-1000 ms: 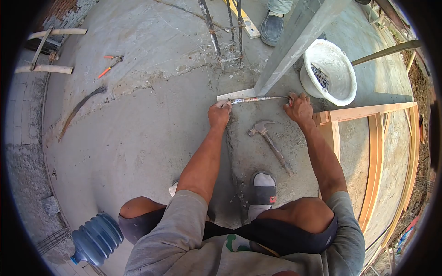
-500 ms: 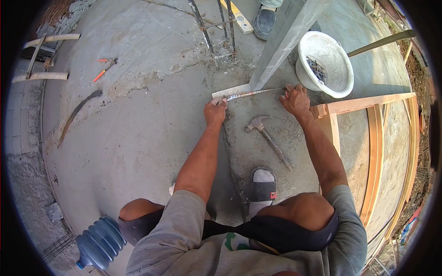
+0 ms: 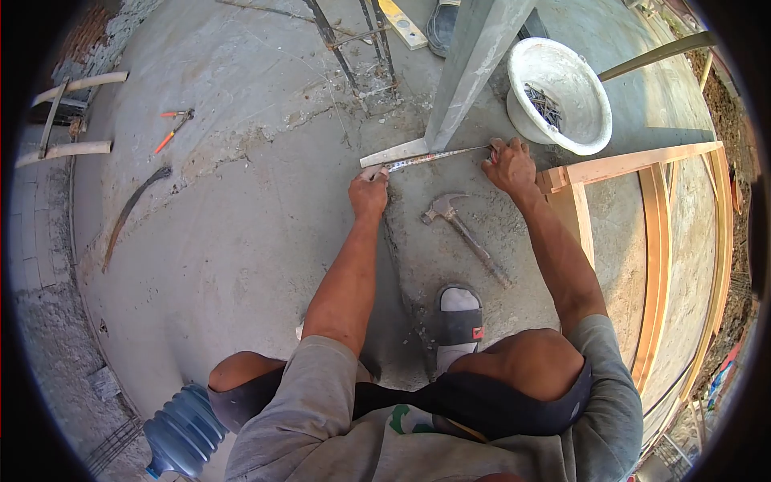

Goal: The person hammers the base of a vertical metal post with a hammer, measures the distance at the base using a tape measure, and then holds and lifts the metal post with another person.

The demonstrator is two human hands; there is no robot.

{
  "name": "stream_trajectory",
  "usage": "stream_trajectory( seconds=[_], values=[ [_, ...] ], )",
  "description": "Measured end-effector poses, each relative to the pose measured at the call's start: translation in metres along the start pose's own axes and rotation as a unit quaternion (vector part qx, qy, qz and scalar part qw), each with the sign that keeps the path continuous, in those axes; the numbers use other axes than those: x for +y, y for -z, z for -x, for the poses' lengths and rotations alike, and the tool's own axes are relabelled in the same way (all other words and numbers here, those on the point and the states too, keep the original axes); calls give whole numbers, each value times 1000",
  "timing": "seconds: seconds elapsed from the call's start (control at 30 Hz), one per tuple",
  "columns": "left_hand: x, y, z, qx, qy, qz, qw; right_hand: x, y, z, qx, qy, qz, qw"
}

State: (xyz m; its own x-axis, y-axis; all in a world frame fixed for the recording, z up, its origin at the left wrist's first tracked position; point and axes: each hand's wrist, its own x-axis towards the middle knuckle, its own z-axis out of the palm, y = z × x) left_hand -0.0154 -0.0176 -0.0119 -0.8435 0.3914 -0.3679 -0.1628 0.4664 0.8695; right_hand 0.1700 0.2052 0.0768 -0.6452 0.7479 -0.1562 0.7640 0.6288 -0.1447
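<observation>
A measuring tape [image 3: 434,157] is stretched low over the concrete between my two hands, along the foot of an upright grey post [image 3: 474,76]. My left hand [image 3: 369,191] pinches its left end beside a short pale strip [image 3: 393,153] at the post's base. My right hand [image 3: 511,167] is closed around the other end; the fingers mostly hide what is in the palm. Below the tape, a claw hammer [image 3: 467,239] lies on the floor, apart from both hands.
A white bucket [image 3: 597,96] with nails stands beyond my right hand. A wooden frame [image 3: 654,265] lies at right. Rebar [image 3: 333,40], a yellow level [image 3: 403,24] and another person's shoe [image 3: 442,28] are ahead. Pliers [image 3: 174,131] and a blue water bottle [image 3: 186,430] are at left.
The view has shifted slightly, so the floor objects sit a little higher and further left. Both hands keep the tape stretched at the post's foot.
</observation>
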Motion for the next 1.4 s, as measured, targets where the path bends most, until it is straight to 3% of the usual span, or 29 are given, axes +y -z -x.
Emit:
stream_trajectory(
  seconds=[0.23, 0.53, 1.03, 1.4],
  values=[
    [-10, -3, 8, 17, -74, -93, 993, 17, -14, 17, 10, 2, -32, 999],
    [30, 19, 12, -9, -19, -2, 1000, 16, -8, 14, -21, 12, -40, 999],
    [20, 10, 6, -16, -7, -17, 1000, 4, 11, -2, -25, 20, -14, 999],
    [10, 3, -3, -11, 33, 49, 998, 0, 6, -8, -23, 9, 4, 1000]
  ],
)
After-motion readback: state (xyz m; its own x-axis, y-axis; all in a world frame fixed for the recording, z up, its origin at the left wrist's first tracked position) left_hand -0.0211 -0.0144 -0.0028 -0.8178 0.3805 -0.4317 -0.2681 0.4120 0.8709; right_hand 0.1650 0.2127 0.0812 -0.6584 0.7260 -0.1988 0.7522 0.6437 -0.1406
